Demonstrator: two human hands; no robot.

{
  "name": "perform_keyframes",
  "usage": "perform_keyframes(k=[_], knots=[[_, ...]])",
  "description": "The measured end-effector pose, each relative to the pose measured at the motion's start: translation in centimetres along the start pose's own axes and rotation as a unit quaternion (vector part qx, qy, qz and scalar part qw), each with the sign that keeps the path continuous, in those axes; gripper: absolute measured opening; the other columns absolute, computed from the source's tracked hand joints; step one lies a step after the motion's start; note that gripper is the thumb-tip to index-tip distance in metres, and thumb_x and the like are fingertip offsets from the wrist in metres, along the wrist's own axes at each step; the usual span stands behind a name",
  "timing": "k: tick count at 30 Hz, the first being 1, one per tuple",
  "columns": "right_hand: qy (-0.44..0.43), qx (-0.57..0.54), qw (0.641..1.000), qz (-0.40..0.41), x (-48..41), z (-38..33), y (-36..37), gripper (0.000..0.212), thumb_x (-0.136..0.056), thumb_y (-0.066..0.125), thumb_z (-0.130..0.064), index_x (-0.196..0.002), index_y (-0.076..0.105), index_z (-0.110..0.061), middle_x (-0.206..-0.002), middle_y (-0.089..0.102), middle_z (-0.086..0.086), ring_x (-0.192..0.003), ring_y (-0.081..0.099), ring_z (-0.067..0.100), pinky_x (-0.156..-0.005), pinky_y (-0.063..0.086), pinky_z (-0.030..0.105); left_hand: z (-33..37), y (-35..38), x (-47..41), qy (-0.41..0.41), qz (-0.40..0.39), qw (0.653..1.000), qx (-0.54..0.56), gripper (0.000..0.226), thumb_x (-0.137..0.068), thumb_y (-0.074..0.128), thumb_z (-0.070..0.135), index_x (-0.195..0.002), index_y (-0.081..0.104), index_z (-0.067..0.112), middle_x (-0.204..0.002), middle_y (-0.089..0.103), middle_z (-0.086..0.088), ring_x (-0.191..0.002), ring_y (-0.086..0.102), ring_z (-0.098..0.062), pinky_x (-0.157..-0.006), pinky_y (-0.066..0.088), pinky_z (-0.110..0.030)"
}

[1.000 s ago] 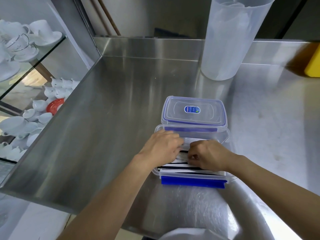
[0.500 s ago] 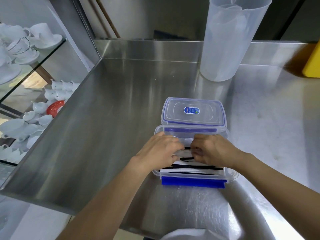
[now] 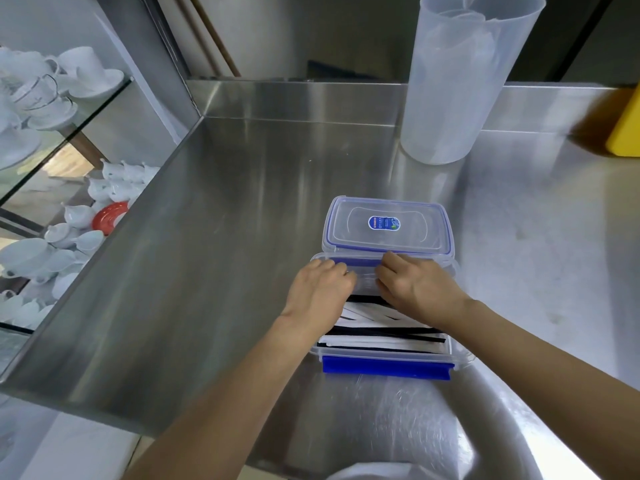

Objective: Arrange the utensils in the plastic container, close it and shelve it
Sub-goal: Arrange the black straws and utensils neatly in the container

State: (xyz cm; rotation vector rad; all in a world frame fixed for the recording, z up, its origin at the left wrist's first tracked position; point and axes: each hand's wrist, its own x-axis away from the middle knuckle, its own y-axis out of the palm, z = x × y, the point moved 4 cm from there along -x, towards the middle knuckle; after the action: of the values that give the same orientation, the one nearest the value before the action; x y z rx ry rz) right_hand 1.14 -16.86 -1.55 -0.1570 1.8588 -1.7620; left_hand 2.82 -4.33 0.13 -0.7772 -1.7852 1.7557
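Observation:
A clear plastic container point(image 3: 384, 356) with a blue front clasp stands on the steel counter near its front edge. Black and white utensils point(image 3: 381, 329) lie lengthwise inside it. Its clear lid point(image 3: 386, 225), with blue trim and a blue label, lies flat just behind it. My left hand point(image 3: 320, 291) and my right hand point(image 3: 417, 289) are both over the far end of the container. Their fingers curl down onto the utensils by the far rim, and the fingertips are hidden.
A tall translucent plastic jug point(image 3: 457, 81) stands at the back of the steel counter point(image 3: 214, 258). A yellow object point(image 3: 627, 123) sits at the far right edge. Glass shelves point(image 3: 62, 143) on the left hold white cups, teapots and a red dish.
Both hands have slid from the middle of the container to its far end, uncovering more of the black and white utensils.

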Motion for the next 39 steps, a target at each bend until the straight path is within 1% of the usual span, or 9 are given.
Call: perform_keyframes(k=[9, 22, 28, 29, 31, 33, 35, 37, 39], knots=[[-0.01, 0.002, 1.0, 0.004, 0.6, 0.1, 0.3, 0.017, -0.059, 0.081, -0.004, -0.066, 0.066, -0.008, -0.06, 0.064, 0.008, -0.052, 0.059, 0.025, -0.045, 0.049, 0.027, 0.1, 0.2, -0.2, -0.024, 0.007, 1.0, 0.014, 0.033, -0.028, 0.079, -0.004, -0.046, 0.059, 0.015, -0.044, 0.055, 0.0, -0.042, 0.054, -0.02, -0.047, 0.044, -0.019], [0.059, 0.052, 0.994, -0.074, 0.8, 0.5, 0.2, 0.032, -0.035, 0.081, 0.005, -0.06, 0.064, -0.005, -0.05, 0.061, 0.01, -0.039, 0.058, 0.027, -0.033, 0.043, 0.022, -0.2, 0.9, -0.1, -0.013, -0.013, 1.0, -0.013, 0.034, -0.03, 0.079, -0.003, -0.052, 0.063, 0.018, -0.049, 0.057, 0.003, -0.049, 0.055, -0.017, -0.051, 0.044, -0.021], [0.042, -0.03, 0.995, -0.085, 0.8, 0.2, -0.4, 0.016, -0.057, 0.081, -0.007, -0.061, 0.066, -0.008, -0.053, 0.065, 0.008, -0.043, 0.058, 0.026, -0.039, 0.042, 0.021, -0.4, 1.0, -0.2, -0.015, 0.007, 1.0, 0.02, 0.027, -0.042, 0.082, 0.0, -0.056, 0.065, 0.015, -0.053, 0.058, 0.002, -0.051, 0.056, -0.019, -0.053, 0.047, -0.024], [0.043, -0.05, 0.992, -0.107, 0.8, 0.1, -0.5, 0.009, -0.068, 0.076, -0.012, -0.068, 0.068, -0.009, -0.062, 0.068, 0.008, -0.051, 0.062, 0.027, -0.046, 0.045, 0.023, -0.4, 1.1, -0.2, -0.012, 0.012, 0.999, 0.037, 0.024, -0.047, 0.083, 0.001, -0.059, 0.066, 0.014, -0.055, 0.059, 0.002, -0.053, 0.056, -0.019, -0.054, 0.048, -0.025], [0.062, -0.061, 0.977, -0.195, 0.9, 0.1, -0.4, 0.016, -0.086, 0.059, -0.022, -0.09, 0.067, -0.009, -0.087, 0.072, 0.011, -0.076, 0.065, 0.031, -0.065, 0.049, 0.03, -0.5, 1.3, -0.2, 0.003, 0.01, 0.999, 0.053, 0.019, -0.054, 0.083, 0.006, -0.063, 0.069, 0.015, -0.058, 0.059, 0.001, -0.056, 0.058, -0.02, -0.055, 0.048, -0.026], [0.073, -0.039, 0.971, -0.225, 1.0, 0.3, -0.2, 0.021, -0.09, 0.054, -0.025, -0.097, 0.064, -0.008, -0.095, 0.07, 0.013, -0.085, 0.064, 0.033, -0.071, 0.047, 0.032, -0.3, 1.1, -0.1, 0.023, -0.009, 0.998, 0.063, 0.011, -0.064, 0.08, 0.012, -0.069, 0.07, 0.014, -0.064, 0.061, -0.001, -0.063, 0.06, -0.023, -0.058, 0.045, -0.028], [0.047, 0.025, 0.972, -0.231, 1.0, -0.1, -0.3, 0.019, -0.077, 0.071, -0.026, -0.081, 0.066, -0.008, -0.075, 0.071, 0.011, -0.064, 0.066, 0.029, -0.056, 0.048, 0.029, -0.1, 1.0, 0.0, 0.029, -0.032, 0.997, 0.064, 0.009, -0.082, 0.067, 0.017, -0.089, 0.069, 0.013, -0.083, 0.064, -0.004, -0.083, 0.06, -0.023, -0.066, 0.037, -0.03], [0.05, 0.029, 0.978, -0.203, 1.1, 0.0, 0.0, 0.029, -0.049, 0.088, -0.02, -0.055, 0.062, -0.01, -0.045, 0.062, 0.006, -0.034, 0.056, 0.025, -0.035, 0.041, 0.021, -0.2, 1.2, 0.0, 0.028, -0.034, 0.998, 0.054, 0.016, -0.091, 0.055, 0.021, -0.101, 0.065, 0.014, -0.095, 0.062, -0.003, -0.094, 0.055, -0.021, -0.068, 0.028, -0.027], [0.065, 0.011, 0.98, -0.188, 0.9, -0.1, -0.1, 0.027, -0.051, 0.087, -0.018, -0.056, 0.062, -0.009, -0.046, 0.063, 0.007, -0.034, 0.056, 0.026, -0.036, 0.041, 0.022, -0.1, 0.8, 0.0, 0.032, -0.028, 0.997, 0.061, 0.013, -0.09, 0.056, 0.02, -0.096, 0.066, 0.013, -0.09, 0.062, -0.003, -0.09, 0.056, -0.021, -0.065, 0.029, -0.027]])
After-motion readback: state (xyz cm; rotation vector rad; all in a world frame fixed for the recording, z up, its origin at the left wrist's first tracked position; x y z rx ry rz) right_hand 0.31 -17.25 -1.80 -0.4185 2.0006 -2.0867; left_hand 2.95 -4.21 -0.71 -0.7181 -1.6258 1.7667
